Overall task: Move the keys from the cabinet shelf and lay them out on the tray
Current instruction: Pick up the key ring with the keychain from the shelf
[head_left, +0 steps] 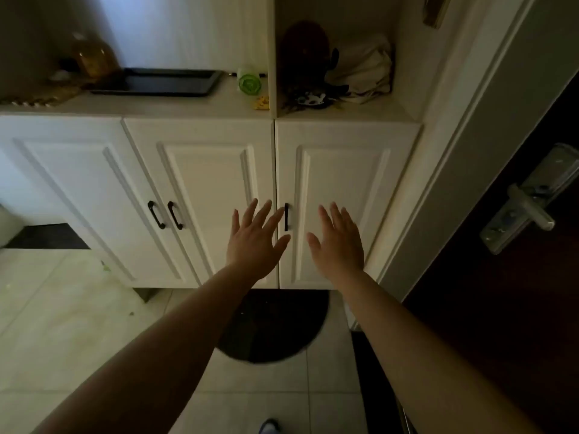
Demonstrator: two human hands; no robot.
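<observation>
A dark heap of keys with a black-and-white charm [310, 100] lies at the front of the open cabinet shelf [360, 112] on the right. An empty black tray [156, 81] rests on the white countertop to the left of that shelf. My left hand [255, 238] and my right hand [338, 242] are both stretched out with fingers spread, palms down, in front of the lower cabinet doors, well below the shelf. Neither hand holds anything.
A green-capped roll [249, 81] and a small yellow item [261, 103] lie between tray and shelf. A dark round object [305, 45] and a crumpled cloth [363, 70] sit behind the keys. An amber bottle [92, 56] stands left of the tray. A dark door with a metal handle [529, 205] is at right.
</observation>
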